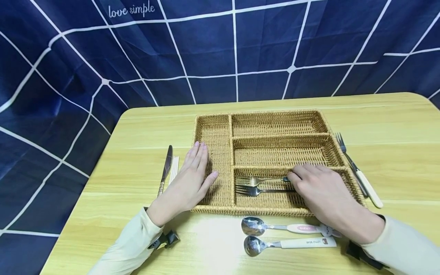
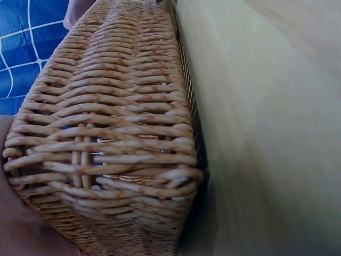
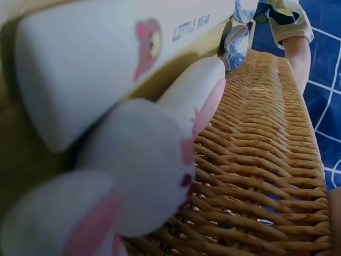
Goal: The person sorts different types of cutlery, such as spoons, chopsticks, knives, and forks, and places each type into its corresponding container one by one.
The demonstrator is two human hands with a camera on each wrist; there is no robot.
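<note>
A wicker tray (image 1: 268,210) with several compartments lies on the wooden table (image 1: 144,130). My left hand (image 1: 199,162) rests flat on the tray's left edge with straight fingers, the thumb lying in the left compartment. Two metal forks (image 1: 255,180) (image 1: 254,191) lie in the near compartment. My right hand (image 1: 296,176) is in that compartment, its curled fingers on the upper fork's handle end. The left wrist view shows only the tray's woven wall (image 2: 106,133) close up.
Two white-handled spoons (image 1: 256,226) (image 1: 255,245) lie in front of the tray, their handles (image 3: 133,176) filling the right wrist view. A knife (image 1: 167,165) and chopsticks (image 1: 174,168) lie left of the tray. A fork (image 1: 346,154) and a white-handled utensil (image 1: 369,189) lie right. A blue checked cloth (image 1: 220,49) hangs behind.
</note>
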